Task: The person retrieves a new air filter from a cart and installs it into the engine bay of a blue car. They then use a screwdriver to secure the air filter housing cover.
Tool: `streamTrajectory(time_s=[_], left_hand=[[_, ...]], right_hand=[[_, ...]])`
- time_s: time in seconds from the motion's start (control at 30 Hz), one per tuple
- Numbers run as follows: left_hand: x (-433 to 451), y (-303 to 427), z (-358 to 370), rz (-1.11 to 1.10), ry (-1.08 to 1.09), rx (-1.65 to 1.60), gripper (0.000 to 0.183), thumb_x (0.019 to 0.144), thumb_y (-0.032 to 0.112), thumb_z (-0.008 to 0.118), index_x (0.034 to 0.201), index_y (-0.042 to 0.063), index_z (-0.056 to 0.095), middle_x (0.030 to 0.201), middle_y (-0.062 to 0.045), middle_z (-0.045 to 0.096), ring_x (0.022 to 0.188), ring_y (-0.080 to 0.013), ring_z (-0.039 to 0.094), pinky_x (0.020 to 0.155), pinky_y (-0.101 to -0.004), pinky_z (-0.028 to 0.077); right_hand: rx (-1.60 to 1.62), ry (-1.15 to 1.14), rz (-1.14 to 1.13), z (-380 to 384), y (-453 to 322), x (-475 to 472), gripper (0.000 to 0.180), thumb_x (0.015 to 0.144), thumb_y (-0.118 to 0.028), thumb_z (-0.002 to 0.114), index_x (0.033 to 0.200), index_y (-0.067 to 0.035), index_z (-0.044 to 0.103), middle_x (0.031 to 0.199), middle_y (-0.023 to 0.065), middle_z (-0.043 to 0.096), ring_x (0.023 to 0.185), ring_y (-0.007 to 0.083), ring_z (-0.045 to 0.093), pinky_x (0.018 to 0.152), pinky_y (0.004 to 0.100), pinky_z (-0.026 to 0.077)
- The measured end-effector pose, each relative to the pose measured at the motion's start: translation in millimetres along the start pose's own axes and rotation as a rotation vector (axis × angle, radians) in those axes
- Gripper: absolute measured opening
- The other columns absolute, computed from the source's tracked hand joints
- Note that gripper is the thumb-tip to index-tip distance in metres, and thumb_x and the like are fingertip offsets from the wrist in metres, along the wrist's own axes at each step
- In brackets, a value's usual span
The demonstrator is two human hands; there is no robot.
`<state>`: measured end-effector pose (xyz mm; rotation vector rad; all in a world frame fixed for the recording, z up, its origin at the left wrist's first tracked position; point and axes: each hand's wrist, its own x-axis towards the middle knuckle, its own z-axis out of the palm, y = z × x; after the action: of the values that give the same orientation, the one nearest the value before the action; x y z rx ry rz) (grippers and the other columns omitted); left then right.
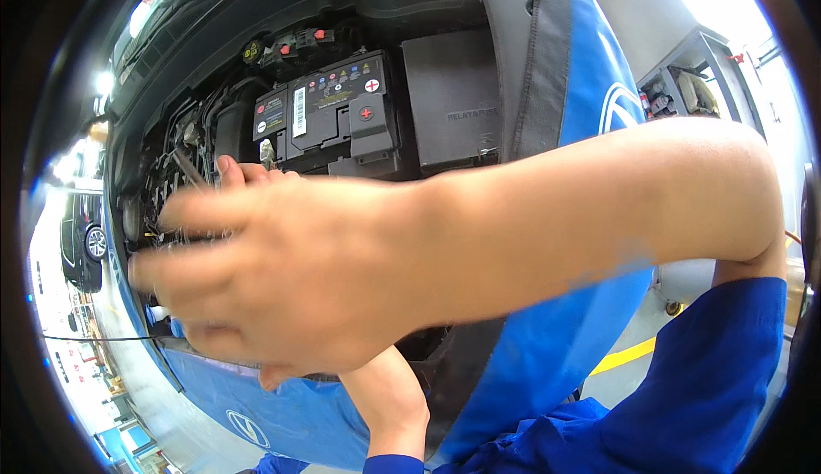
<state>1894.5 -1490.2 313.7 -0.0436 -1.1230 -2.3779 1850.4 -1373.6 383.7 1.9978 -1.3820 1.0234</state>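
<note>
My right hand (pixel 276 275) reaches in from the right across the engine bay, its back towards me and blurred by motion. Its fingers are apart, and nothing shows between them. My left hand (pixel 247 171) lies beneath it, mostly hidden; a few fingertips and the forearm (pixel 391 390) show. Whether it holds anything is hidden. A thin grey rod (pixel 189 169), blurred, sticks out beside the fingers; I cannot tell whether it is a tool or an engine part. Just beyond the left fingertips is a small pale-green piece (pixel 266 151). Further back sits the black car battery (pixel 321 105) with its terminal cover.
Right of the battery is the black relay and fuse box cover (pixel 452 96). A yellow-and-black cap (pixel 253 52) stands behind. Blue fender covers (pixel 250 403) drape the car's edges. A dark cable (pixel 96 339) crosses at left. A grey cabinet (pixel 712 57) stands at right, a black car (pixel 83 243) at left.
</note>
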Motion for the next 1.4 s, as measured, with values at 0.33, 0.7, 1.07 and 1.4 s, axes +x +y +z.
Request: streamTrajectory(time_s=[0.33, 0.7, 1.07, 1.4], left_hand=[[12, -32, 26, -0.030, 0.298, 0.294, 0.043, 0.100, 0.040, 0.046, 0.068, 0.012, 0.040, 0.048, 0.000, 0.029, 0.037, -0.0091, 0.022, 0.038, -0.0253, 0.018], [12, -8, 31, -0.065, 0.172, 0.302, 0.043, 0.103, 0.033, 0.040, 0.065, 0.013, 0.037, 0.043, 0.002, 0.022, 0.038, -0.0080, 0.018, 0.040, -0.0252, 0.016], [10, -13, 20, -0.089, 0.377, 0.087, 0.026, 0.100, 0.027, 0.044, 0.085, 0.008, 0.055, 0.055, 0.002, 0.040, 0.039, -0.0081, 0.031, 0.039, -0.0232, 0.025], [17, -16, 63, -0.468, 0.395, 0.518, 0.037, 0.093, 0.041, 0.059, 0.070, 0.012, 0.056, 0.057, 0.002, 0.051, 0.045, -0.0064, 0.045, 0.042, -0.0206, 0.034]], right_hand=[[0.061, -0.851, 0.304, 44, 55, 45, 0.056, 0.092, -0.055, 0.046, 0.113, -0.007, 0.065, 0.117, 0.0124, 0.061, 0.121, 0.0301, 0.048, 0.101, 0.0457, 0.036], [0.226, -1.158, 1.141, -6, 142, 70, 0.066, 0.095, -0.062, 0.037, 0.120, -0.006, 0.062, 0.120, 0.0165, 0.059, 0.116, 0.0299, 0.053, 0.102, 0.0409, 0.037], [0.109, -0.362, 0.593, -44, 38, -8, 0.067, 0.092, -0.056, 0.048, 0.135, -0.006, 0.045, 0.131, 0.0196, 0.050, 0.129, 0.0337, 0.041, 0.104, 0.0474, 0.033], [-0.373, -0.819, 0.137, 34, 6, 52, 0.047, 0.082, -0.054, 0.057, 0.085, -0.009, 0.069, 0.097, 0.0022, 0.065, 0.100, 0.0209, 0.055, 0.090, 0.0368, 0.041]])
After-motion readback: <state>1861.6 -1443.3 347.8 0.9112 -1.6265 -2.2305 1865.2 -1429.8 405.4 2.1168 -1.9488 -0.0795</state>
